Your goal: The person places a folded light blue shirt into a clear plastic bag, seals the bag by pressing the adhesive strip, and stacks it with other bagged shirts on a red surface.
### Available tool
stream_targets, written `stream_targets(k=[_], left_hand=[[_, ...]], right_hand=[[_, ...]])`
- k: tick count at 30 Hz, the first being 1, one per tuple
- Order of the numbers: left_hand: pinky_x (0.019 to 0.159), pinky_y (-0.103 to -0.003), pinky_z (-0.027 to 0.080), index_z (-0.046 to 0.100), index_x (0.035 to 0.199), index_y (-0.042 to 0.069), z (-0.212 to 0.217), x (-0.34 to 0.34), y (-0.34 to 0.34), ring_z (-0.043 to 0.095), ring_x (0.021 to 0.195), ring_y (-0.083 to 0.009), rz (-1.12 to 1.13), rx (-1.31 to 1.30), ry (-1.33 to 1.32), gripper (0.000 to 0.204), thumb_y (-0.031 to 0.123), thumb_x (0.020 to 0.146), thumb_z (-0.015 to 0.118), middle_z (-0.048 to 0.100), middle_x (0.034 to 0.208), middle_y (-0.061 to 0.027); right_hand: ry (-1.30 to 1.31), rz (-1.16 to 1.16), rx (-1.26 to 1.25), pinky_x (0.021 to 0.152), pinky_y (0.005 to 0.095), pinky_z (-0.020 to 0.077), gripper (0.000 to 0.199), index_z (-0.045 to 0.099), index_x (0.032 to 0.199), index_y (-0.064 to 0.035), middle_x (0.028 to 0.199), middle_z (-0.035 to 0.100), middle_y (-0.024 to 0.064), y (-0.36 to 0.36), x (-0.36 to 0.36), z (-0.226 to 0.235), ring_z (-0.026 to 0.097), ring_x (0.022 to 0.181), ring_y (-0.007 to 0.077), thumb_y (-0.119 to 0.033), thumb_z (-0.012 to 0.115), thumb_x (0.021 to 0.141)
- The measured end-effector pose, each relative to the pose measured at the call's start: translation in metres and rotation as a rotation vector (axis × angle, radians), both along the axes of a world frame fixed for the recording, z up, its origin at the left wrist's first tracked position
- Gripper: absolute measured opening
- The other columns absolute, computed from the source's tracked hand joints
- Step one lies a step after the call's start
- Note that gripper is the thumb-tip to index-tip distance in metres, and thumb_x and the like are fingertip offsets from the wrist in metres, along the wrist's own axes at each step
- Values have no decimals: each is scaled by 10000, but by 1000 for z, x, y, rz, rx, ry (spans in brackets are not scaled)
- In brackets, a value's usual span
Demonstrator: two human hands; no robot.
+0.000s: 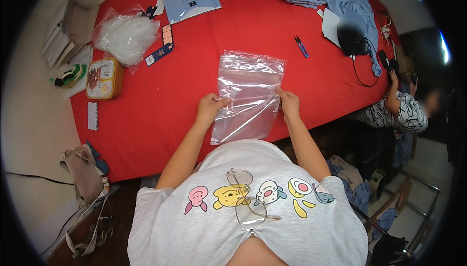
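A clear plastic bag (pixel 249 96) lies flat on the red tabletop (pixel 160 105) at the middle of its near edge, its lower end hanging a little over that edge toward the person. The left hand (pixel 210 108) is closed on the bag's left side, thumb on top pinching the film, and the right hand (pixel 289 101) pinches the right side the same way. It looks featherlight, limp and slick, the sort of film that wrinkles, clings to itself and slides on the cloth, so taking it by the two side edges, as here, seems the sound grip; a hold in the middle would likely just bunch it. Toward the far left corner sit a puffed heap of clear bags (pixel 127 35) and an orange tin (pixel 103 77); small snips (pixel 301 46) lie beyond the bag.
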State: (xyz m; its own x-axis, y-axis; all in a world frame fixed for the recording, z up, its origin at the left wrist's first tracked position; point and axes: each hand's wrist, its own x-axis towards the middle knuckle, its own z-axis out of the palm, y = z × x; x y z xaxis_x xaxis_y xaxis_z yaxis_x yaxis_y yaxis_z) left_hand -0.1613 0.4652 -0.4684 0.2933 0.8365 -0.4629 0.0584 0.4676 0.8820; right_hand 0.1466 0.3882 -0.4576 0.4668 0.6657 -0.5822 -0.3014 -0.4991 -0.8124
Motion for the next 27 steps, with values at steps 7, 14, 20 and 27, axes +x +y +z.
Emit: stream_targets(k=[7, 14, 20, 27], left_hand=[[647, -235, 483, 696, 981, 25, -7, -8, 3, 625, 736, -64, -72, -59, -5, 166, 158, 981, 794, 710, 843, -6], [831, -295, 606, 711, 1141, 36, 6, -14, 6, 728, 931, -137, -78, -199, -67, 164, 131, 1011, 740, 769, 1061, -74], [807, -301, 611, 724, 1136, 37, 21, -12, 15, 714, 869, -134, -9, -250, -119, 203, 219, 1046, 706, 752, 1031, -70], [725, -289, 541, 729, 1220, 9, -2, -9, 29, 674, 824, -123, -66, -265, -17, 357, 327, 1063, 690, 736, 1012, -58]], right_hand=[[-739, 148, 144, 671, 361, 513, 234, 734, 1057, 23, 791, 708, 113, 0, 11, -31, 662, 716, 185, -197, 654, 1051], [-770, 120, 74, 661, 333, 502, 186, 720, 1091, 2, 792, 689, 93, 3, 22, -8, 637, 706, 154, -148, 611, 1068], [-463, 26, 210, 596, 245, 412, 138, 714, 1000, -11, 787, 645, -20, 14, 39, -22, 531, 671, 51, -146, 709, 1029], [-437, 97, 197, 571, 292, 373, 269, 714, 798, 28, 655, 565, -33, 22, 1, -19, 455, 627, 62, -163, 794, 970]])
